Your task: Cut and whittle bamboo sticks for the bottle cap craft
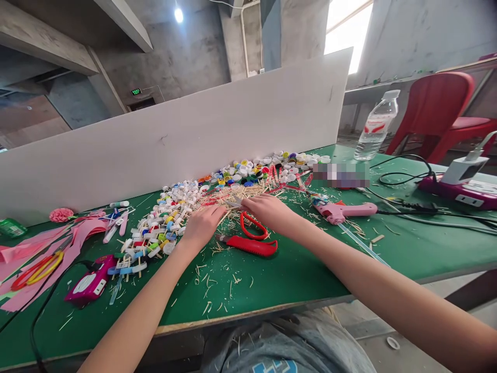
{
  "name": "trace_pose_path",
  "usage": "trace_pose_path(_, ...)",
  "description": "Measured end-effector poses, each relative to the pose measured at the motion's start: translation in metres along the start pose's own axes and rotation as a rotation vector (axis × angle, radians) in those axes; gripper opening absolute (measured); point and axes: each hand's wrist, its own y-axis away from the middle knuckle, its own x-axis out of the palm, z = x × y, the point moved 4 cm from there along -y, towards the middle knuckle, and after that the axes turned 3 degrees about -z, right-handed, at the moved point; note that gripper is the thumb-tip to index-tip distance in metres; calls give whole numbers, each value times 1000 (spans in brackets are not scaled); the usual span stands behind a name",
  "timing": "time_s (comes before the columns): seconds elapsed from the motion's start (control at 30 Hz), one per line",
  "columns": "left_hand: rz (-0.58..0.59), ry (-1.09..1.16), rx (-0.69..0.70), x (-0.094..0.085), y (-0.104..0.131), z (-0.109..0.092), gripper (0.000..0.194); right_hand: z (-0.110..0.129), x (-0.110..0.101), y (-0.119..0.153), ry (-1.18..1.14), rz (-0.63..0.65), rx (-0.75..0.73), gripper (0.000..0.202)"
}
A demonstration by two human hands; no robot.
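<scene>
beyond cutter (pixel 252 245), with left hand (pixel 205 223) and right hand (pixel 267 208) half-curled over sticks (pixel 230 221), can't tell if gripping anything; probably picking through, next calling for fine pinch.

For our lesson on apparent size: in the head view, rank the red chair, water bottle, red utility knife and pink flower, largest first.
1. Red chair
2. Water bottle
3. Red utility knife
4. Pink flower
</scene>
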Motion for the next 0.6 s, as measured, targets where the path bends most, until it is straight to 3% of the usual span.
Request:
trace_pose_path(0.23,99,88,-179,6,4,-7,27,2,8,2,79,41,21,34)
trace_pose_path(0.4,129,187,-309,5,-2,-13,31,9,15,-4,84,19,148,35)
trace_pose_path(0.5,141,174,-361,6,-3,-8,32,8,10,-5,99,-1,192,39)
trace_pose_path(0.6,133,167,-391,10,2,6,32,2,6,-1,115,59,197,38)
